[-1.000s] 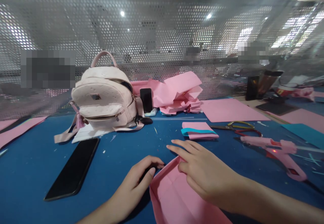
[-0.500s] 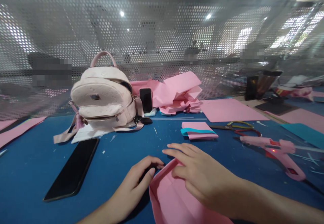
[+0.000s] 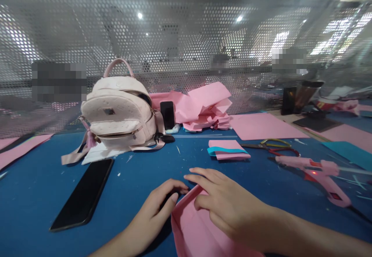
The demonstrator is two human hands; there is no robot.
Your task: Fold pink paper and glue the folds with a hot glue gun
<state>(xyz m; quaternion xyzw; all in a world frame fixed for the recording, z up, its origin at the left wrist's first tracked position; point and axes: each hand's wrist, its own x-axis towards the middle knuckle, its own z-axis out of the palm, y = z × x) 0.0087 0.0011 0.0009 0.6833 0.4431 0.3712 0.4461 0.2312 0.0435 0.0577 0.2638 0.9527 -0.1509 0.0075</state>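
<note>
A folded pink paper piece [image 3: 200,233] with raised edges lies on the blue tabletop in front of me. My right hand [image 3: 223,199] reaches over its far edge, thumb on the inner side and the other fingers beyond the edge, holding the paper near the corner. My left hand [image 3: 161,200] rests at the left outer side of that corner, fingers curved and the thumb apart from them. Its fingertips come close to the paper edge; contact is hard to make out. Beyond both hands lies a small folded pink paper packet [image 3: 231,147] with a blue strip.
A pink glue gun [image 3: 316,168] with a lit red light and scissors [image 3: 273,145] lie to the right. A black phone [image 3: 83,195] lies left. Behind stand a pale pink backpack [image 3: 119,111], a small phone [image 3: 167,115] and crumpled pink paper [image 3: 203,106], before a perforated metal screen [image 3: 186,47].
My right hand has shifted slightly left and toward me along the paper's far edge. The left hand stays in the same place.
</note>
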